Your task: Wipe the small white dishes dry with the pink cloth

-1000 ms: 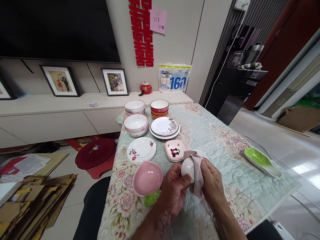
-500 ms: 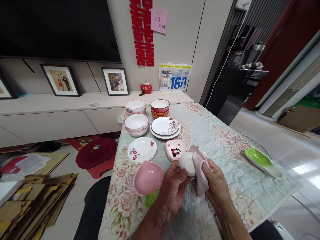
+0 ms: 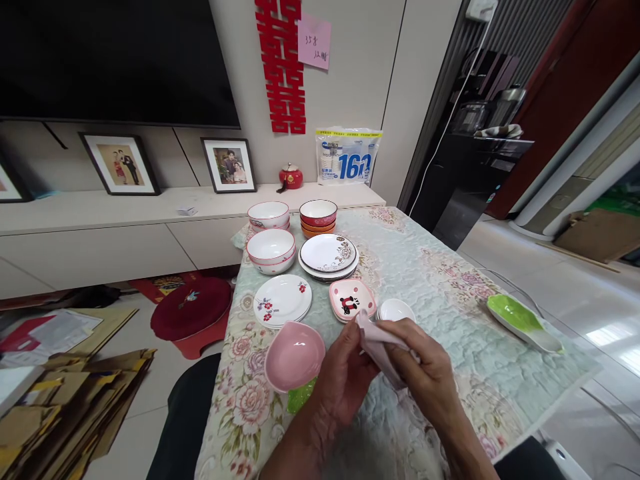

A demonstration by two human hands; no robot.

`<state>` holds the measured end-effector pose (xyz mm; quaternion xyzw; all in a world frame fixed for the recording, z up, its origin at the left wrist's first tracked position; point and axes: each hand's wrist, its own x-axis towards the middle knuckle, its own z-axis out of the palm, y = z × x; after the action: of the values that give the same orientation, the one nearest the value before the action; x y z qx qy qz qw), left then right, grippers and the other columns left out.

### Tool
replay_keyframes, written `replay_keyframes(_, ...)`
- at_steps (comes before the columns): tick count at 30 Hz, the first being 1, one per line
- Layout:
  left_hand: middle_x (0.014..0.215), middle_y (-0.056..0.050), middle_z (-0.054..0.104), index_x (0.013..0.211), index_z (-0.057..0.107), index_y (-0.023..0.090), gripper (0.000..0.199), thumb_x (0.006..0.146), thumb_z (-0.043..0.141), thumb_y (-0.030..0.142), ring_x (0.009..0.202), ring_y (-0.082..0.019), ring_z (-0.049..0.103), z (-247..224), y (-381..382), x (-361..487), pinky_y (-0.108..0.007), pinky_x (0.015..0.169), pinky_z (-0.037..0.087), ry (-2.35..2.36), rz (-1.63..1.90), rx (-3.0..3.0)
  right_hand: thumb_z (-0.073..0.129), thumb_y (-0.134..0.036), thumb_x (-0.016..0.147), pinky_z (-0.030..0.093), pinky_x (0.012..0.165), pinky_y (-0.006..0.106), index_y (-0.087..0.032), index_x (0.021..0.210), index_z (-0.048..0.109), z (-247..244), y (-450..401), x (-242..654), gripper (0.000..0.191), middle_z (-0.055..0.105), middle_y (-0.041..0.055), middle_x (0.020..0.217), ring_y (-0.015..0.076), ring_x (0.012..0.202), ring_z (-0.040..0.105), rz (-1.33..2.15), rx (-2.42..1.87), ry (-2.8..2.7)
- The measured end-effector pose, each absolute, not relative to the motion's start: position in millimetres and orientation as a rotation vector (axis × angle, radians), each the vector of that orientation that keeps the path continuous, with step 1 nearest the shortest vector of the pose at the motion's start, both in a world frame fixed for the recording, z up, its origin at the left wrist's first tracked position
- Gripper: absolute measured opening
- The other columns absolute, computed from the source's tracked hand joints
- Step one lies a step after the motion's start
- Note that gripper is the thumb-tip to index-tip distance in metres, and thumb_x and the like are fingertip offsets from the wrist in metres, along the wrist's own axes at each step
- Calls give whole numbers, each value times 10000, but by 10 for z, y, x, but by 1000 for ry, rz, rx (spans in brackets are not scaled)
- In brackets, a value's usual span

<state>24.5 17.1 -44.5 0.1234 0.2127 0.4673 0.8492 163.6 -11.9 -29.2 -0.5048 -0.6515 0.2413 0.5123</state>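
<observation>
Two bare hands meet just below and right of the frame's centre over one pale pink cloth [image 3: 383,350]. The right hand [image 3: 423,357] grasps it, fingers bent over its folds. The left hand [image 3: 347,377] has its thumb raised against the cloth's upper end and its fingers curled in; whether they grip the cloth or something beneath it cannot be told.

Just beyond the knuckles stands one stack of small white bowls [image 3: 397,309], at least two. Left of it sits one stack of square pink dishes [image 3: 354,293], at least two, the top one bearing a black cat. Beside the left forearm lie one pink peach-shaped bowl [image 3: 295,357] and one green leaf-shaped piece [image 3: 301,397], partly hidden by the arm.

Near the frame's centre come two plate stacks: white plates with red flowers [image 3: 283,299], at least two, and brown-patterned plates [image 3: 329,253], at least two. Behind them are three bowl stacks: two of red-rimmed white bowls [image 3: 271,247] and one of red and orange bowls [image 3: 319,213], at least three in that last one. One green-and-white dish [image 3: 524,324] lies alone at the right.

On the ledge across the upper left and centre stand three framed photos [image 3: 229,165], one cut by the left edge, one red jar [image 3: 291,177] and one plastic bag [image 3: 348,157] marked 160.
</observation>
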Motion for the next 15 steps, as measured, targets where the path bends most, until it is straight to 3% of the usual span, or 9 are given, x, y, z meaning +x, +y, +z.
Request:
replay_keyframes(3,1035,-123,756,1145,710,120,371,902,672,398,844,-216,696,-391,180,221,-326,752,549,489,912,173,578,-163,895,497,761,308,-289,1016,762,-337,-114,1765,254,668,40,1026,223,956,639,418,-1260,-1358)
replay_keyframes(7,941,-99,749,1197,670,158,421,871,679,424,762,-238,712,-355,170,226,-298,627,522,507,929,173,549,-113,849,461,714,311,-252,805,717,-359,-102,1870,223,623,38,951,201,869,621,141,-1355,-1488)
replay_keyframes(12,1092,-104,726,1207,680,156,380,904,656,384,848,-195,657,-449,102,293,-274,643,511,431,973,342,459,-67,833,461,669,303,-231,806,639,-319,-119,1718,245,598,36,888,183,778,599,291,-1390,-1805)
replay_keyframes(15,1221,-118,700,1183,707,164,343,920,643,375,1057,-241,640,-516,48,319,-302,791,519,386,975,417,465,-56,806,505,753,309,-252,983,636,-272,-148,1623,315,623,28,961,195,868,621,529,-1366,-1832)
